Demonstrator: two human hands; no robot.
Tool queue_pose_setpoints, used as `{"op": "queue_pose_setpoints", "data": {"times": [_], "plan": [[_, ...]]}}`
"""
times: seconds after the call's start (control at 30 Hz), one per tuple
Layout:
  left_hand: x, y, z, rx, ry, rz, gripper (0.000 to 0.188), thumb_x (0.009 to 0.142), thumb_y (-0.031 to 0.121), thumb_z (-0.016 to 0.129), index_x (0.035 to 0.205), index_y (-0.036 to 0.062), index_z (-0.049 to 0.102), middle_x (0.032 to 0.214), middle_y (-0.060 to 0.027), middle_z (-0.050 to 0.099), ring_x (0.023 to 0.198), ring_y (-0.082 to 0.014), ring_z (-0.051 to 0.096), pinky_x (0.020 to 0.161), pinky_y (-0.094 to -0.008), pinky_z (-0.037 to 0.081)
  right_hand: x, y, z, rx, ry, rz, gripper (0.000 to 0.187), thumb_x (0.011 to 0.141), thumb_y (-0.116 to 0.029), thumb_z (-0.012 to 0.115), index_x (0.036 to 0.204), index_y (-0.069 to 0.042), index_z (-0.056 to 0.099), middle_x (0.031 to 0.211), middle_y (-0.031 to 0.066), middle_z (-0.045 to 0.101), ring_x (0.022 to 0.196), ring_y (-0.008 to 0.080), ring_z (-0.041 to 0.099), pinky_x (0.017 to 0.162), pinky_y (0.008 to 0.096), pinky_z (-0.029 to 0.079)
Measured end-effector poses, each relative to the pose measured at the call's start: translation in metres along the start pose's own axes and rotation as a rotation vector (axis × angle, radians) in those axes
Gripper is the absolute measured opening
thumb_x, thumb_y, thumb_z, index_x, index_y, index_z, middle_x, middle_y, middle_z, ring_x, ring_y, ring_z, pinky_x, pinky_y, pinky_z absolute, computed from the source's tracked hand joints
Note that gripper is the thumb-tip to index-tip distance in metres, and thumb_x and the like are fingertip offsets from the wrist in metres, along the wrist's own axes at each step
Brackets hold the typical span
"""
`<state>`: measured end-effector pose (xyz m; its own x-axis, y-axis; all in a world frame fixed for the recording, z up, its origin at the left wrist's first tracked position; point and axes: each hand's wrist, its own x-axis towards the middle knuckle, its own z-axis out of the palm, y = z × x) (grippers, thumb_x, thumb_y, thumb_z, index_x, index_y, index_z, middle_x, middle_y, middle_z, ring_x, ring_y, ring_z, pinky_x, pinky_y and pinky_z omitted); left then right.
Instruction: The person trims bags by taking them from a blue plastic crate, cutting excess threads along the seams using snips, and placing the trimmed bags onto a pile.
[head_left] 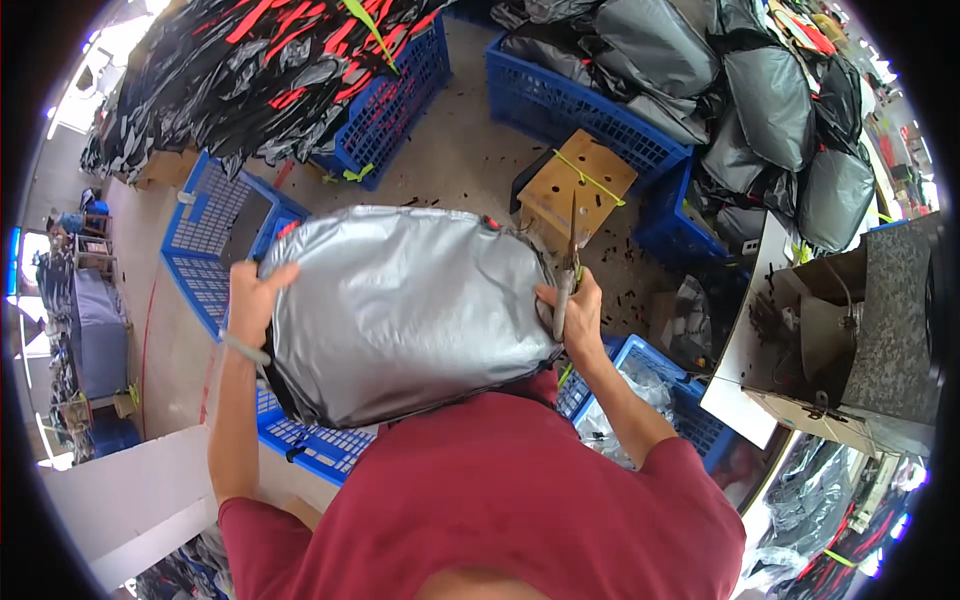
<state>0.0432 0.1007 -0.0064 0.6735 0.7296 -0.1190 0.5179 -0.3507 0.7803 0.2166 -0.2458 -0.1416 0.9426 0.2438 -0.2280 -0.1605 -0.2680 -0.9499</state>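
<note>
A puffy silver bag (410,310) with black edging and small red tabs is held up in front of my body. Its left side is gripped by my left hand (256,300), thumb on the silver face and the other fingers hidden behind. At the opposite edge, my right hand (580,315) is closed round a pair of scissors (572,240), whose blades point away from me. The thumb of that hand also presses on the bag's right edge. The bag's underside is out of sight.
Blue crates (590,110) heaped with silver bags (768,105) stand at the far right. Black and red pieces (270,80) pile up at the far left. A brown box with holes (575,185) sits beyond the scissors. Dark scraps litter the floor. A white-edged bench (745,340) is on the right.
</note>
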Motion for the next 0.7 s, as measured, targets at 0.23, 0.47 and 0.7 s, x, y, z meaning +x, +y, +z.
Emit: {"op": "queue_pose_setpoints", "data": {"times": [0.23, 0.47, 0.7], "plan": [[0.046, 0.051, -0.061, 0.104, 0.094, 0.397, 0.031, 0.073, 0.021, 0.073, 0.068, -0.0066, 0.061, 0.061, -0.0053, 0.059, 0.059, -0.0083, 0.048, 0.053, -0.0287, 0.040, -0.044, -0.078, -0.010, 0.116, -0.036, 0.025, 0.034, 0.069, -0.011, 0.078, 0.082, -0.007, 0.046, 0.070, -0.0025, 0.046, 0.063, 0.0065, 0.042, 0.057, 0.0228, 0.037], [0.168, 0.012, 0.020, 0.777, 0.091, 0.649, 0.043, 0.078, 0.033, 0.068, 0.089, -0.0078, 0.062, 0.081, -0.0221, 0.064, 0.081, -0.0333, 0.063, 0.071, -0.0378, 0.048, -0.018, -0.018, 0.057, 0.158, 0.200, -0.213, 0.028, 0.070, -0.009, 0.072, 0.082, -0.006, 0.047, 0.071, -0.0016, 0.045, 0.064, 0.0089, 0.043, 0.058, 0.0258, 0.037], [0.041, -0.017, 0.165, 0.723, -0.412, 1.124, 0.051, 0.087, 0.043, 0.053, 0.132, 0.0177, 0.050, 0.143, -0.0076, 0.038, 0.135, -0.0365, 0.025, 0.108, -0.0583, 0.013, 0.031, -0.026, 0.062, 0.034, 0.152, -0.114, 0.026, 0.071, -0.013, 0.069, 0.083, -0.002, 0.048, 0.071, 0.0023, 0.050, 0.066, 0.0109, 0.046, 0.060, 0.0280, 0.041]]}}
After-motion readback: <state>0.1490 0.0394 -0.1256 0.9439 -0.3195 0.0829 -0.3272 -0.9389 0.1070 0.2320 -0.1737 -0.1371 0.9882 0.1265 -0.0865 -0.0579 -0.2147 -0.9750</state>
